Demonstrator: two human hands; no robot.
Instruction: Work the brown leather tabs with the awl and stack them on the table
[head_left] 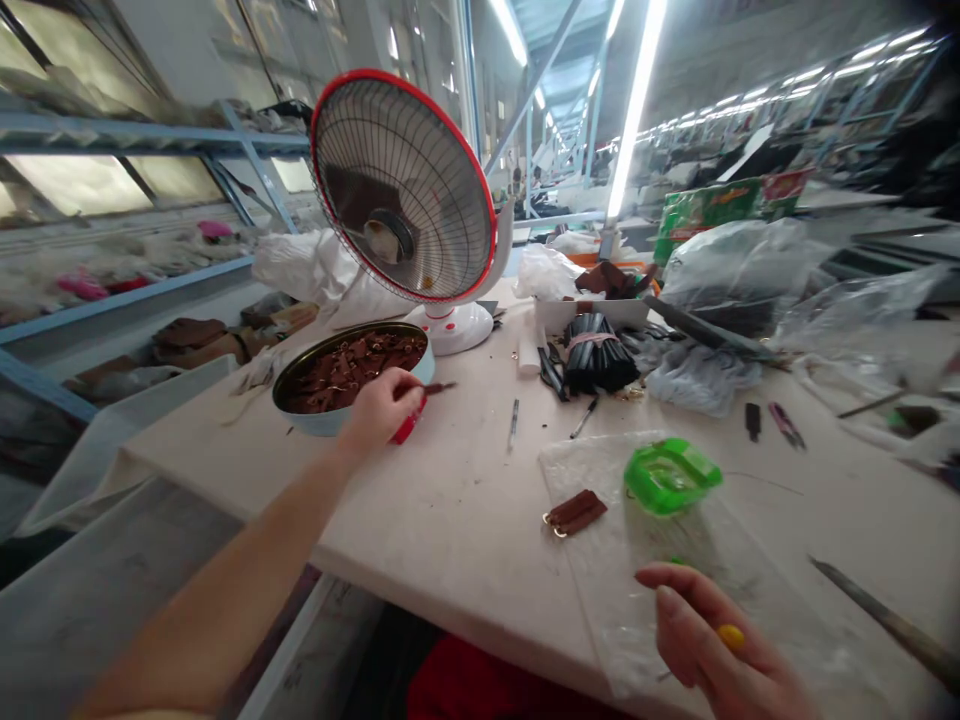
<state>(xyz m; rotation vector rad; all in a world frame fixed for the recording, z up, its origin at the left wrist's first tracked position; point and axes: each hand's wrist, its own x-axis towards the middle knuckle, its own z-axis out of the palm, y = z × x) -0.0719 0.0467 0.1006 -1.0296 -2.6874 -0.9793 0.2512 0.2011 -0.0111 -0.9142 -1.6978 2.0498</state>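
My left hand (384, 408) reaches past the rim of a round tin (311, 420), its fingers closed on a small brown leather strip (439, 387) that juts out to the right. Just under those fingers is a red object (409, 420), mostly covered. Brown leather pieces with metal rings (352, 370) fill the tin. My right hand (712, 640) is closed around a thin tool with a rounded yellow end (730, 637); most of the tool is hidden. Ahead of it, a green plastic dish (671, 476) and a small stack of brown leather tabs with rings (576, 512) lie on a clear plastic sheet (600, 610).
A red-rimmed fan heater (405, 190) stands behind the tin. Two pens (513, 424) lie mid-table. Farther back are a bundle of black strips (598, 355) and plastic bags (742, 270). Pink-handled snips (786, 425) and a long blade-like tool (885, 615) are at right.
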